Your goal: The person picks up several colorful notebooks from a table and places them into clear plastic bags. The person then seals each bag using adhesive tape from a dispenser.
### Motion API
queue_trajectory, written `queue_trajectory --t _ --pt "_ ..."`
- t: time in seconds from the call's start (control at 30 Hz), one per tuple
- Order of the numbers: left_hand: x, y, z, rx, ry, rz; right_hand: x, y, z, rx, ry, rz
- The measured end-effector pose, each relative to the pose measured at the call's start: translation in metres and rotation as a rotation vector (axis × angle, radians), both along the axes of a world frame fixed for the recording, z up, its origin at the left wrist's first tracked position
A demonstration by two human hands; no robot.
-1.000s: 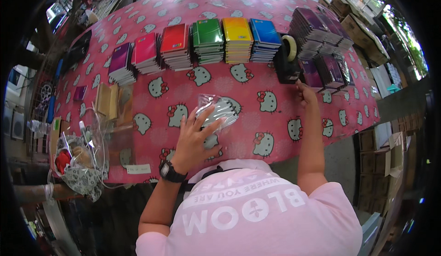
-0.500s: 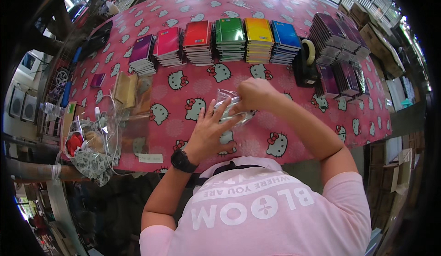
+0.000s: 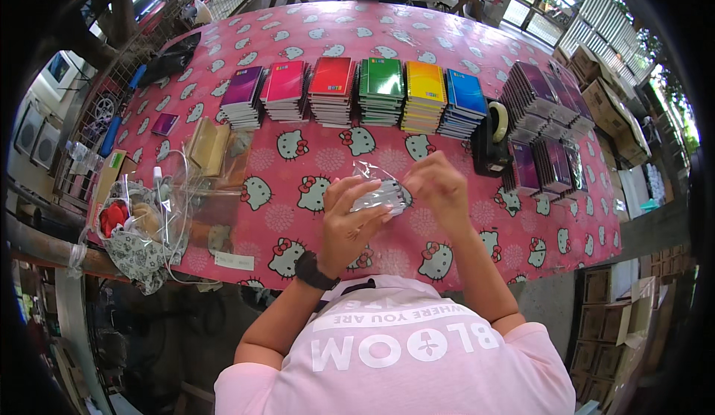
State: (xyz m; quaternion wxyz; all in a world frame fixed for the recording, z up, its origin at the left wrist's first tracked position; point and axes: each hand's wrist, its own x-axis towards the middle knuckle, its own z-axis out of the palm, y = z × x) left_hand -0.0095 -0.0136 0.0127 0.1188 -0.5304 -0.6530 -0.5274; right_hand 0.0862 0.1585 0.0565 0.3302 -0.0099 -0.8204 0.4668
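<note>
Left of the tape dispenser [image 3: 488, 153], the left hand [image 3: 348, 216] grips a clear packet [image 3: 388, 195], seemingly unsealed; whether the right hand [image 3: 442, 192] pinches, one cannot tell. Purple bundles [image 3: 554, 165] right of the dispenser look finished.

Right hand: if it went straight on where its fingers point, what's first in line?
Likely the clear, shiny plastic packet in the grip of the left hand. The right hand points left at it; depth is unclear in this one view, so any gap can't be judged.
</note>
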Motion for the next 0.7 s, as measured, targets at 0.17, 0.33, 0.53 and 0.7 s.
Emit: queue_trajectory --t 0.17,0.33,0.53,0.7 --pt "-0.034 -0.004 -0.002 -0.167 -0.697 0.024 -0.030 0.023 -0.021 -0.457 -0.499 0.110" --pt "-0.033 0.015 -0.004 -0.097 -0.388 -0.018 -0.044 0.020 -0.025 -0.795 -0.313 0.314" --pt "-0.041 0.008 -0.023 0.017 -0.780 -0.055 -0.034 0.012 -0.024 -0.372 -0.648 0.285" --pt "-0.043 0.013 -0.012 -0.369 -0.821 -0.209 -0.036 0.012 -0.050 0.074 -0.264 0.175"
